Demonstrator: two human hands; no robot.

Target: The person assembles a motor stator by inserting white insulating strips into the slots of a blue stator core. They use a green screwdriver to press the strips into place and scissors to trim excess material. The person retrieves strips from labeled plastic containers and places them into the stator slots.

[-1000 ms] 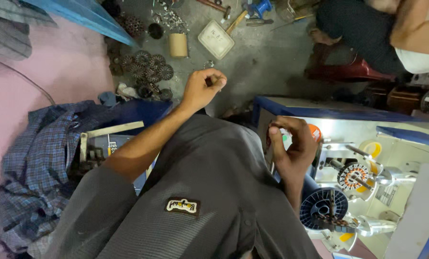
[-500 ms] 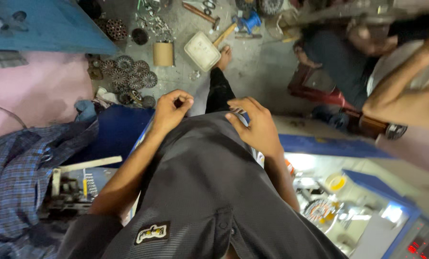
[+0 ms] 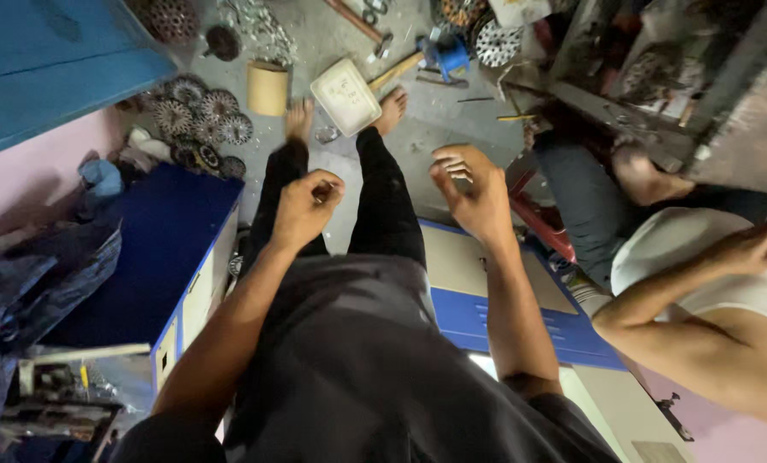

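Note:
I look straight down my dark shirt and black trousers to my bare feet [image 3: 299,120] on the grey floor. My left hand [image 3: 306,206] is a closed fist held over my left leg; a small glint shows between the fingers, but I cannot tell what it is. Held over the edge of a blue and cream machine [image 3: 486,296], my right hand [image 3: 473,189] has its fingers loosely curled and apart, with nothing in it.
A dark blue cabinet [image 3: 143,257] stands close on my left, with plaid cloth [image 3: 32,291] beside it. Another person [image 3: 700,266] sits at the right, forearm [image 3: 683,317] stretched out. Round metal discs [image 3: 195,116], a cardboard tube [image 3: 267,88], a white tray [image 3: 345,94] and a mallet [image 3: 418,62] lie on the floor.
The view has tilted from the machine down to my legs and feet. My right hand left the machine's spool area and has spread its fingers. My left hand stays a fist.

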